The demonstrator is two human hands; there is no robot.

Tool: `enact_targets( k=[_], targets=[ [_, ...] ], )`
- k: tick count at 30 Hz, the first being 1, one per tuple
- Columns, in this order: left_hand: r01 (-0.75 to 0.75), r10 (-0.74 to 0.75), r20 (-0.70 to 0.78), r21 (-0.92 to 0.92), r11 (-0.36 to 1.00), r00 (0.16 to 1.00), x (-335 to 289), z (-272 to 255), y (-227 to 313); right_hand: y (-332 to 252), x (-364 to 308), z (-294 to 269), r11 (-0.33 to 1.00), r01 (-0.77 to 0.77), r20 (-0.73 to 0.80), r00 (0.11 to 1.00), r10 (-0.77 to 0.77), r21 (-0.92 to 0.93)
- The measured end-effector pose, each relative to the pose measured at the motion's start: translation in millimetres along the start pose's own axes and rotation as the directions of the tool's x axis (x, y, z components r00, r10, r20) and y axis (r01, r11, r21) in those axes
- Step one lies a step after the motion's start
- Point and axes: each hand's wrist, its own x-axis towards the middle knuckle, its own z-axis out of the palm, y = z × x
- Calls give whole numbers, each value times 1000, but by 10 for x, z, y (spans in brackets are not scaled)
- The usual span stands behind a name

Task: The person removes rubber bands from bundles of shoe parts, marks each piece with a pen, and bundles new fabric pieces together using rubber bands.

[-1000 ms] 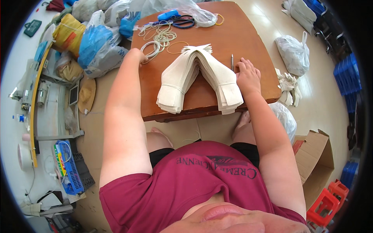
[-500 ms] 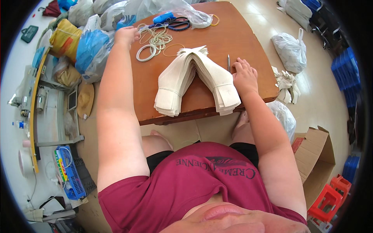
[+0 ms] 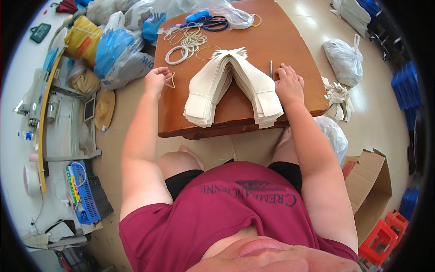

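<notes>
A folded stack of off-white cloth-like strips (image 3: pixel 209 84) lies on the table in an upside-down V, with a thin band around each leg. Beyond the table's left edge my left hand (image 3: pixel 156 82) pinches a pale rubber band (image 3: pixel 171 80), which hangs as a small loop from the fingertips. My right hand (image 3: pixel 289 85) lies on the table against the stack's right leg, fingers stretched out and holding nothing visible. Just past its fingertips is a slim pen (image 3: pixel 271 67). More pale rubber bands (image 3: pixel 195 40) form a tangled pile at the far left, next to a white ring (image 3: pixel 176 55).
Dark-handled scissors (image 3: pixel 215 23) and a blue object (image 3: pixel 198 17) lie near the far edge of the brown table (image 3: pixel 267 27). Filled bags (image 3: pixel 120 59) crowd the left side. A white bag (image 3: pixel 343 61) and an open cardboard box (image 3: pixel 369 181) stand right, on the floor.
My left hand has drawn back toward me from the rubber band pile, bringing one band with it. My right hand stays beside the stack. The whole view has shifted slightly.
</notes>
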Motion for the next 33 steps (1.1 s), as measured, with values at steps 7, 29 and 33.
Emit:
enact_targets(
  k=[7, 29, 33],
  targets=[
    [124, -112, 144, -75, 990, 983, -241, -195, 467, 33, 15, 40, 1000, -2, -18, 1000, 2, -4],
    [-167, -10, 215, 785, 596, 977, -262, -230, 40, -30, 30, -15, 998, -28, 37, 999, 30, -62],
    [-258, -6, 292, 855, 451, 956, -147, -130, 85, -40, 19, -27, 998, -20, 50, 999, 23, -57]
  ],
)
